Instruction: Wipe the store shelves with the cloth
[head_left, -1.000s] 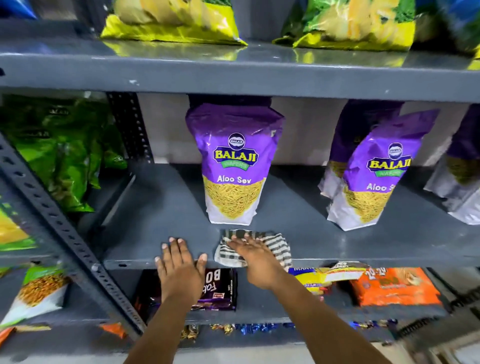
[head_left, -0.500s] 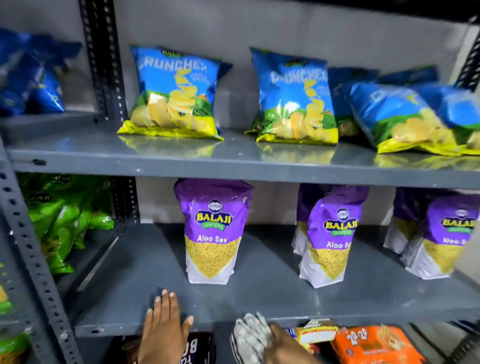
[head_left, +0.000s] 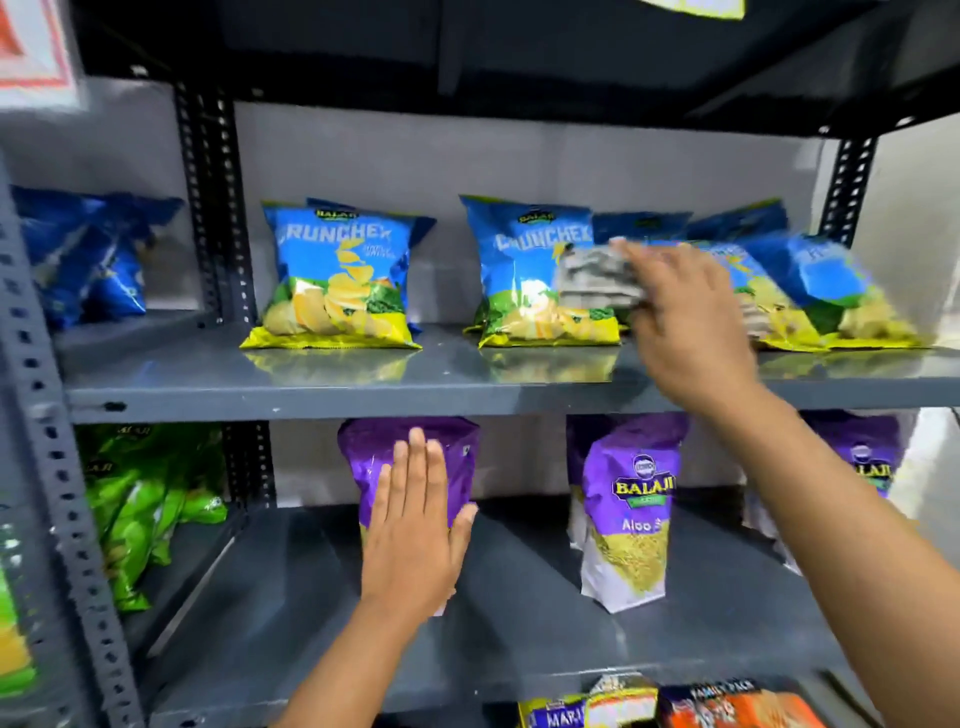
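Note:
My right hand (head_left: 685, 322) grips a striped grey-and-white cloth (head_left: 597, 280), raised above the upper grey shelf (head_left: 363, 384) in front of a blue Crunchex chip bag (head_left: 524, 270). The cloth hangs in the air, apart from the shelf surface, and is blurred. My left hand (head_left: 415, 530) is flat with fingers together, held up in front of a purple Aloo Sev pouch (head_left: 452, 457) over the middle grey shelf (head_left: 519, 634). It holds nothing.
More blue chip bags (head_left: 337, 280) line the upper shelf, some tilted at the right (head_left: 831, 296). Purple pouches (head_left: 628, 514) stand on the middle shelf. Green bags (head_left: 140, 499) fill the left bay beyond perforated uprights (head_left: 52, 467). Boxed snacks (head_left: 743, 706) lie below.
The view has tilted upward. My right hand lifted the cloth from the middle shelf's front edge up to the upper shelf. My left hand left the shelf edge and rose before the purple pouch.

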